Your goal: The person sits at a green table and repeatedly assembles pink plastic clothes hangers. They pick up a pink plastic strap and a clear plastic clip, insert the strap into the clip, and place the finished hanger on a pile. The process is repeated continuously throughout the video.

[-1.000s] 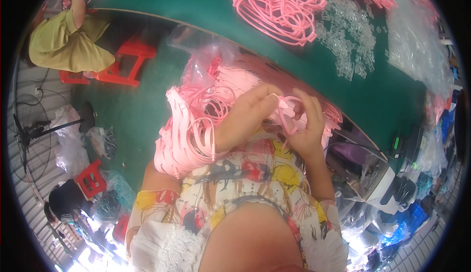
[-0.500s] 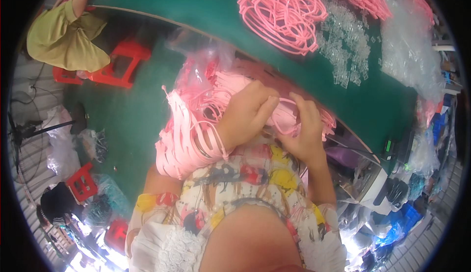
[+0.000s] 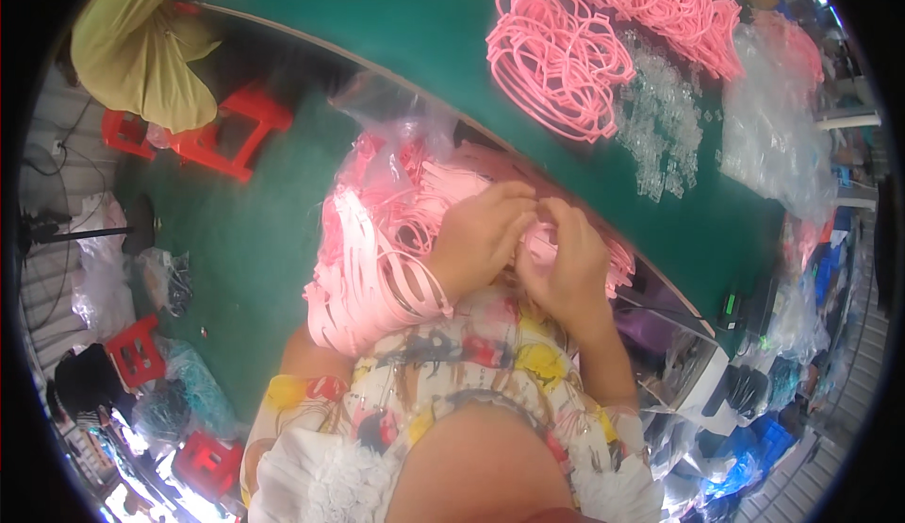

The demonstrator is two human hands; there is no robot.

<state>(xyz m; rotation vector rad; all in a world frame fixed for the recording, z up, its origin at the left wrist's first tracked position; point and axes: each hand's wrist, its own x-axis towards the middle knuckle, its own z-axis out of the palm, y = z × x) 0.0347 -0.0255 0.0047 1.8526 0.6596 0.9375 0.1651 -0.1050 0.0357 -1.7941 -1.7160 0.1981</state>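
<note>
My left hand and my right hand are close together over my lap, fingertips almost touching. Both sets of fingers are bent in a pinch around a thin pink strap, whose ends my fingers hide. Many pale pink loops of strap hang around my left wrist and forearm. Beyond my hands, a heap of pink straps lies in my lap against the table edge, partly inside a clear plastic bag.
On the green table lie a tangle of pink loops, a larger pink pile, scattered small clear plastic pieces and a clear bag. Red stools stand on the floor at left, beside a person in olive clothing.
My hands have drawn closer together, and the right fingers, spread before, have closed in toward the left. The pink loop that stood out between them shows less. The whole view has shifted slightly.
</note>
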